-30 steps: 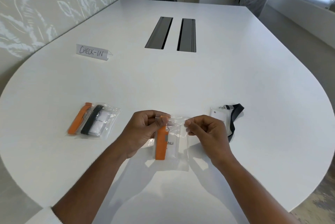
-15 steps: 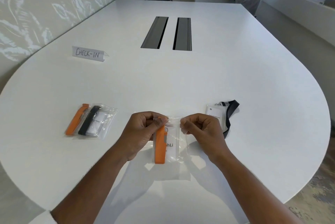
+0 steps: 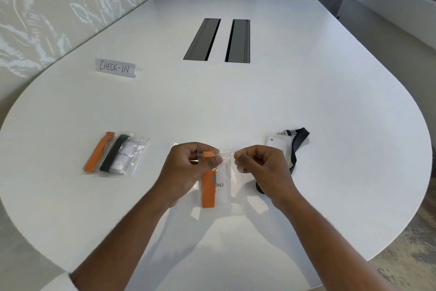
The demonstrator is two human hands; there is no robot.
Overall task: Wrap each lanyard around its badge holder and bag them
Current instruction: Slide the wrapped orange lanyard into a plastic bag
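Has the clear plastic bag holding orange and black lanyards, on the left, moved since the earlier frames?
No. The clear plastic bag keeps its place on the near side of the white CHECK-IN sign.

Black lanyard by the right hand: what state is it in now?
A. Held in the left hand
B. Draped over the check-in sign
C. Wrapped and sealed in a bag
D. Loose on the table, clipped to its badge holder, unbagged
D: the black lanyard lies unwrapped on the table beside its badge holder, with no bag around them.
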